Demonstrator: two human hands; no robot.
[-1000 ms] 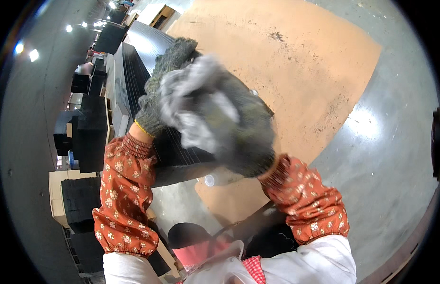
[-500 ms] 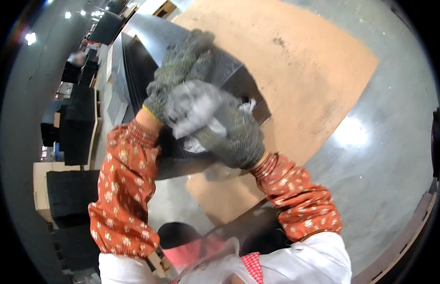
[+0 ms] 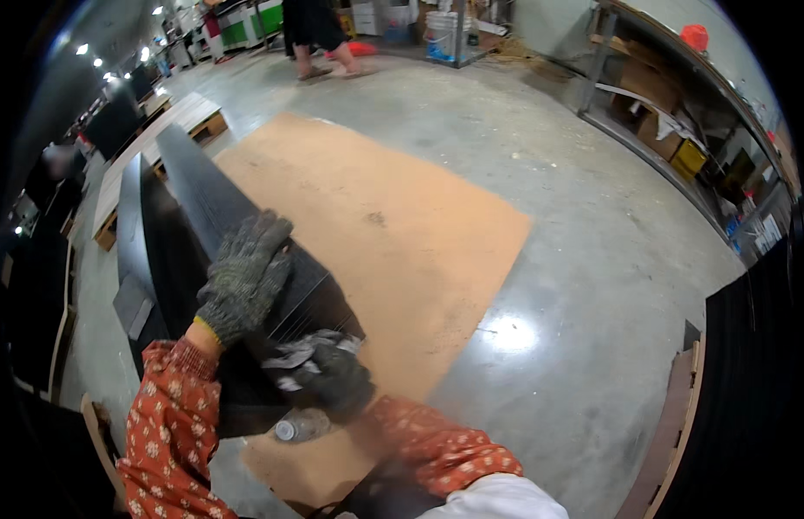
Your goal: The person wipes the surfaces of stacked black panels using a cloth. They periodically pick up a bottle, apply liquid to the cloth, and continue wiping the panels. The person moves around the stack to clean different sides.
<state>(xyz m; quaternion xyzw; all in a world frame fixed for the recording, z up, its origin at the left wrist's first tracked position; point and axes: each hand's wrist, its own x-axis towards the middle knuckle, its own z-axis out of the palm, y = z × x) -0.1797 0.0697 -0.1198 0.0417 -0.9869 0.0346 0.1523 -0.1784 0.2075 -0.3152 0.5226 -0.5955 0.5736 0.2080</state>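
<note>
Left hand point(image 3: 244, 278), gloved: laid flat on black panels point(image 3: 199, 183), nothing gripped, seemingly steadying them. Right hand point(image 3: 340, 381), gloved: clasping bunched grey cloth point(image 3: 308, 349) against their near end. Panels: stacked along tan sheet's point(image 3: 402, 233) left side.

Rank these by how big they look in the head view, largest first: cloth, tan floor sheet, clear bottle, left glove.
1. Tan floor sheet
2. Left glove
3. Cloth, counting only its visible part
4. Clear bottle
</note>
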